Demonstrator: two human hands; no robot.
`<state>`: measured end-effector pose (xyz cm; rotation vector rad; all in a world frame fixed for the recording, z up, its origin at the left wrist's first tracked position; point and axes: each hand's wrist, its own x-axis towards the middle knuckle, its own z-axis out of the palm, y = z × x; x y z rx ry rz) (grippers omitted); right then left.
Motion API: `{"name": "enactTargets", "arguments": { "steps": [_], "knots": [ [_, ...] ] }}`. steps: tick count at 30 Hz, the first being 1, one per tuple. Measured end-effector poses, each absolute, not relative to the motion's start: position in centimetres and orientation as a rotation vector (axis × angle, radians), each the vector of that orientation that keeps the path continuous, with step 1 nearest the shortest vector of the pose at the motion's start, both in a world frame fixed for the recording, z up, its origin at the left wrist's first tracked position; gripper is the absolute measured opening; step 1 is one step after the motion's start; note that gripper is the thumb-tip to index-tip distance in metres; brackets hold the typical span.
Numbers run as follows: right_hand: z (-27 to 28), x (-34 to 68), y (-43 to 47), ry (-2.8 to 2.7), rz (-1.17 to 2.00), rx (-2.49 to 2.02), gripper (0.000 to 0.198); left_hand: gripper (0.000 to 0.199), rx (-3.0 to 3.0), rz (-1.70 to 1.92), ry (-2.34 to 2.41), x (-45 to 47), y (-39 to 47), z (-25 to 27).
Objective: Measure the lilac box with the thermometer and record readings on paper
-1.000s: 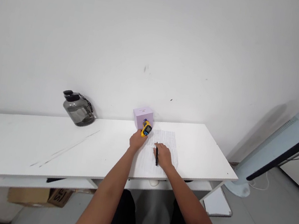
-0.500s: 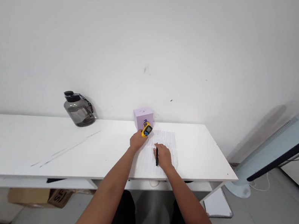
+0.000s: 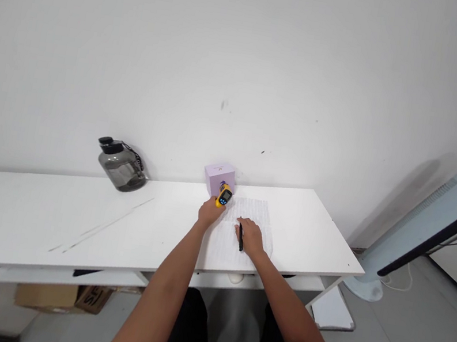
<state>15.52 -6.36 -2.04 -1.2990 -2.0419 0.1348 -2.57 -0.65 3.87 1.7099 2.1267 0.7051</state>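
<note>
My left hand (image 3: pixel 209 212) is wrapped round the handle of a yellow and black infrared thermometer (image 3: pixel 224 196), whose small screen and blue buttons face me. Its front end points at a lilac box (image 3: pixel 215 177) against the wall; whether they touch, I cannot tell. In my right hand (image 3: pixel 251 237) is a black pen (image 3: pixel 241 237), held between the fingers. That hand rests on a printed sheet of paper (image 3: pixel 226 248), which lies on the white desk (image 3: pixel 310 231) in front of me. The sheet's print is too small to read.
A grey water jug (image 3: pixel 122 168) with a black lid and strap stands at the left by the wall. Right of the desk is a pale blue tower fan (image 3: pixel 425 221). Below the desk top runs a shelf, and a cardboard box (image 3: pixel 47 295) sits under it.
Almost nothing differs. The view has shifted very slightly, and the thermometer has turned a little in my left hand's grip. My right hand and the pen keep their place on the paper.
</note>
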Motion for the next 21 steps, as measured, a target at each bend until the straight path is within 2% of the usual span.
{"name": "enactTargets", "arguments": {
  "steps": [6,13,21],
  "knots": [
    [-2.4,15.8,-6.1,-1.962,0.229,-1.287,0.032,0.037,1.662,0.867,2.064,-3.0,-1.2,3.3],
    [-2.2,17.0,-5.7,-1.632,0.624,-1.116,0.036,0.053,1.586,1.257,1.942,-3.0,-2.9,1.2],
    [-2.1,17.5,-5.1,-1.599,0.891,-1.121,0.034,0.032,1.075,1.701,1.745,-4.5,-3.5,-0.3]
  ]
}}
